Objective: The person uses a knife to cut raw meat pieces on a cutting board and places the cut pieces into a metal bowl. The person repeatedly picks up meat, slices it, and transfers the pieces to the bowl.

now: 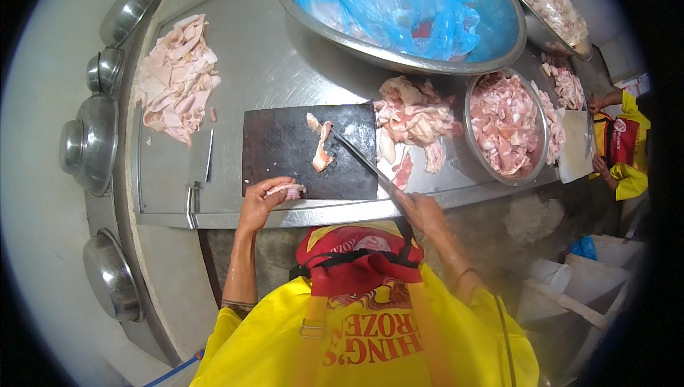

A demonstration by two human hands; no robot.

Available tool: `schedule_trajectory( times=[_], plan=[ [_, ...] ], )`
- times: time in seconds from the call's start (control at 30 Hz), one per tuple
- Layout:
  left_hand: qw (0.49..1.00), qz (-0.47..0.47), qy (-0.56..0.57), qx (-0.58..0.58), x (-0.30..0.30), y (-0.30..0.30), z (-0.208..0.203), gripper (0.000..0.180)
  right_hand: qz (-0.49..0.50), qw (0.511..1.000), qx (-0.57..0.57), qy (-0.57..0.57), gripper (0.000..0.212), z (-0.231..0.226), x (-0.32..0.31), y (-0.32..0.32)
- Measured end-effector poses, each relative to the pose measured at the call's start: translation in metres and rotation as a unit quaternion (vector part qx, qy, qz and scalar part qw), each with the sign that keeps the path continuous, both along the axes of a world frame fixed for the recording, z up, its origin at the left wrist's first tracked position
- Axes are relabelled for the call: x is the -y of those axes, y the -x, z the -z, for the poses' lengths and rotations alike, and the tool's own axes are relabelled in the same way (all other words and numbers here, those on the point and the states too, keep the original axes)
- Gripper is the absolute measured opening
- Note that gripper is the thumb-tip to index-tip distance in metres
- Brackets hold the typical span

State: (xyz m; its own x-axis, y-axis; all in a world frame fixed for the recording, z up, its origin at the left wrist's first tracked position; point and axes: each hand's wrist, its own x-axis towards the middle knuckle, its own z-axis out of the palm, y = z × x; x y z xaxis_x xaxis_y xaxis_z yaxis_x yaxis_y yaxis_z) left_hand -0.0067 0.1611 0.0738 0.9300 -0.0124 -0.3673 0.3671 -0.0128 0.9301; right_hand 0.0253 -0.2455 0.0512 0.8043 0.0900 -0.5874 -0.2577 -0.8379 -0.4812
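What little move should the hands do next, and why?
Perhaps the right hand should nudge the meat strip aside with the knife. The strip lies on the dark cutting board, right by the knife's tip, while the left hand holds another meat piece at the near edge, so making room might help.

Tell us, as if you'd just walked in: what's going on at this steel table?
A person's right hand holds a knife, its tip at a strip of raw meat on the black cutting board. The left hand holds a small meat piece at the board's near edge. A raw meat pile lies right of the board, and a steel bowl of meat stands beyond it.
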Motion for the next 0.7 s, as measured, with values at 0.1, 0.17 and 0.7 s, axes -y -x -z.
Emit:
schedule_trajectory(
  times=[0.1, 0.17, 0.7],
  plan=[
    [0.978, -0.020, 0.208, -0.001, 0.019, -0.015, -0.010, 0.029, 0.045, 0.995, -0.015, -0.088, 0.085, 0.007, -0.020, -0.005],
    [0.967, -0.039, 0.251, -0.018, 0.032, -0.028, -0.008, 0.024, 0.063, 0.990, -0.021, -0.123, 0.085, 0.011, -0.028, -0.010],
    [0.966, 0.137, 0.188, 0.112, 0.316, -0.178, -0.090, 0.061, 0.082, 0.985, 0.002, -0.150, 0.092, 0.029, -0.017, -0.007]
  ],
)
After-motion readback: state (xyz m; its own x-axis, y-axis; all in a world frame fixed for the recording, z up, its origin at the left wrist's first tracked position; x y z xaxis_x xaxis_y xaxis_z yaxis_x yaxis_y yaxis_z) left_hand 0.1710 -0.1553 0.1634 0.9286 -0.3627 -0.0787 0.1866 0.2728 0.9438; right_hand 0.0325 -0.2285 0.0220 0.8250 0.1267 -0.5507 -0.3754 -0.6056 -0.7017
